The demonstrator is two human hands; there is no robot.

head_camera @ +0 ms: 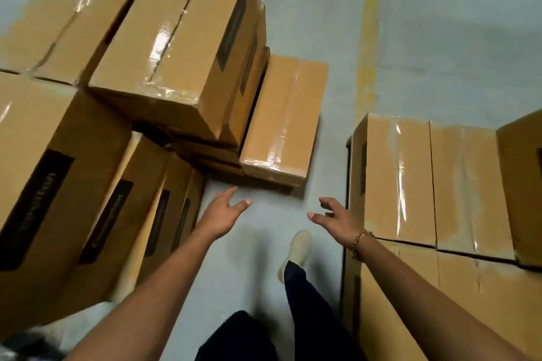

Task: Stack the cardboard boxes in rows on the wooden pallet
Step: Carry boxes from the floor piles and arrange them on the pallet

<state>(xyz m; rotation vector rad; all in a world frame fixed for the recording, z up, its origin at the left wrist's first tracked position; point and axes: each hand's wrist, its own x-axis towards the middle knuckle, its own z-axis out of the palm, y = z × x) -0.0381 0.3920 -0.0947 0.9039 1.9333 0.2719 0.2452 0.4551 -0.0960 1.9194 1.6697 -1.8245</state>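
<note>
- Your left hand (pixel 223 212) reaches forward in the lower middle of the frame. Its fingers are straight and the thumb is spread wide. It holds nothing and touches nothing.
- Your right hand (pixel 337 220) reaches out just to the right of it, fingers loosely spread and slightly bent, also empty. A gold chain bracelet (pixel 361 242) sits on that wrist.
- Just beyond both hands, in the middle of the frame, a low cardboard box (pixel 284 120) sealed with clear tape lies flat, low down, apart from your fingertips.
- Tall stacked boxes (pixel 176 47) fill the upper left and the left edge, with dark printed labels on their sides. The low box sits against them.
- At the right edge, a second group of taped boxes (pixel 416 184) lies side by side in rows, close to your right forearm.
- A grey concrete floor (pixel 322 23) runs between the two groups, and a worn yellow line (pixel 368 47) is painted on it at upper right.
- Your pale shoe (pixel 300 246) and dark trouser leg (pixel 308 302) show at bottom centre.
</note>
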